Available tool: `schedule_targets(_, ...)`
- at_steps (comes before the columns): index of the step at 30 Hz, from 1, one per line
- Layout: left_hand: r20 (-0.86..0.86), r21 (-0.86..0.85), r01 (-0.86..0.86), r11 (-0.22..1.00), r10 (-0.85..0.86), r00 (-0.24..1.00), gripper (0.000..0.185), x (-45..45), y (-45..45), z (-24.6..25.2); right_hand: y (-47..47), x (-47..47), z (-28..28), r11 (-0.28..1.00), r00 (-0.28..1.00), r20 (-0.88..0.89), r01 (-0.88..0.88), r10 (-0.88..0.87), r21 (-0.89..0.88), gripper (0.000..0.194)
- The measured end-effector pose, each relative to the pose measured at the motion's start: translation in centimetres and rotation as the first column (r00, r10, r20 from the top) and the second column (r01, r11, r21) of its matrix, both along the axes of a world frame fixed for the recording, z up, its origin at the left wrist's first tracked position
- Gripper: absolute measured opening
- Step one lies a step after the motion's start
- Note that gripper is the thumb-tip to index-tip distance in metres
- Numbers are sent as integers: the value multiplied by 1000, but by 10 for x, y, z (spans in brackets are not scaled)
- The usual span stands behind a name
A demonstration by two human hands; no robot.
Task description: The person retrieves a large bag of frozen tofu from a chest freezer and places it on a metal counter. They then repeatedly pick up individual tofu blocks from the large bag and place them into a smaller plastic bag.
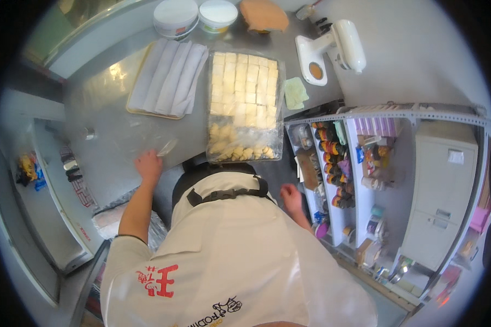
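My left hand [149, 165] is at the front edge of the steel table [106, 163], touching or close to a clear plastic sheet [157, 143]. Whether its fingers pinch the sheet is too blurred to tell. My right hand [290, 198] hangs beside my body, loosely curled, with no object visible in it. Before me a tray [245, 160] lies under clear plastic. It carries rows of pale, square-cut dough pieces [245, 86], with small rounded pieces [241, 143] at the near end. Left of it, folded white cloths or paper sheets [167, 77] lie on a cream tray [131, 100].
Two lidded white buckets [176, 16] stand at the back near an orange cloth [264, 14]. A white stand mixer [350, 45] and a green cloth [296, 93] are at the right. Shelves with jars [335, 159] and a grey cabinet [444, 188] stand right. A wrapped roll [110, 220] lies left.
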State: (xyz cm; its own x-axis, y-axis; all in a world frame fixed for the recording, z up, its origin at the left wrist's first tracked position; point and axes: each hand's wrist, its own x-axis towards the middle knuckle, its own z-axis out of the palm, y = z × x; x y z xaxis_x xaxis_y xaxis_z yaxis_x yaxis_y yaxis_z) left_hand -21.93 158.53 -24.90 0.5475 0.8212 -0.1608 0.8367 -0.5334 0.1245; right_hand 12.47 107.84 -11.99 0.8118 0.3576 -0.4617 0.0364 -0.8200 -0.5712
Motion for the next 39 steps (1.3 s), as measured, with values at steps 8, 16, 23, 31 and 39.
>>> schedule_targets(8,344,-340,-57,939,181,921,21,-22,-12,109,188,4,67,925,958,-100,-229,270,304,31)
schedule_targets(16,665,-737,441,513,668,335,13,-5,-39,261,345,-63,76,821,505,-669,-166,546,546,61)
schedule_targets(23,638,-692,494,526,766,78,15,3,-37,305,355,-52,80,683,177,-694,124,698,720,45)
schedule_targets(31,586,-780,-85,619,772,247,12,17,-49,261,290,40,16,828,615,-588,-209,525,521,31)
schedule_targets(39,454,-818,-256,515,852,262,14,26,-107,234,246,137,-128,929,961,-211,-95,179,357,58)
